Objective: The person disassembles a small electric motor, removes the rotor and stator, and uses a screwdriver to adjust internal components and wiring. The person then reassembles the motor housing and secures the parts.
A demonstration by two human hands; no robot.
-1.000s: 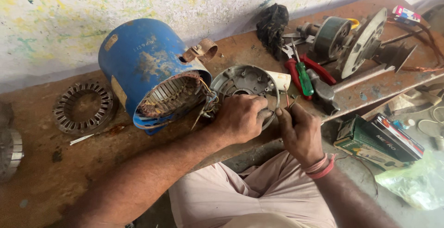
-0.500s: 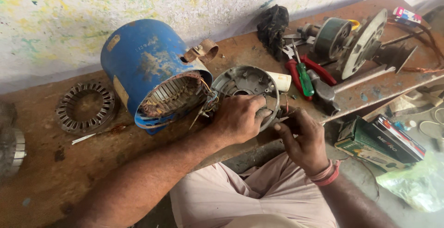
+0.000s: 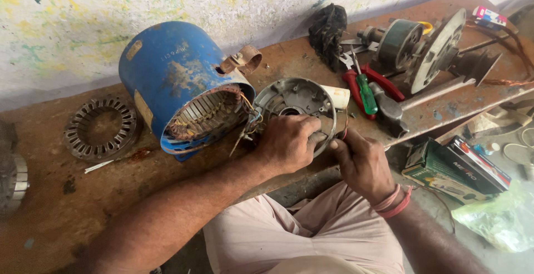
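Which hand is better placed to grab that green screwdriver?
The right hand, probably: it sits nearer the green screwdriver, while the left hand grips the round metal cover.

The left hand [image 3: 286, 143] lies palm down, knuckles up, fingers curled toward three o'clock, its bare forearm running off toward seven o'clock. The right hand [image 3: 361, 163], just beside it at four o'clock, is closed with fingertips pinched toward eleven o'clock.

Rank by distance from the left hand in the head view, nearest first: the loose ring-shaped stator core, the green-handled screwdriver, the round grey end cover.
1. Round grey end cover: under the left hand, touching.
2. Green-handled screwdriver: to the right, on the bench.
3. Ring-shaped stator core: far left, beyond the blue motor housing.
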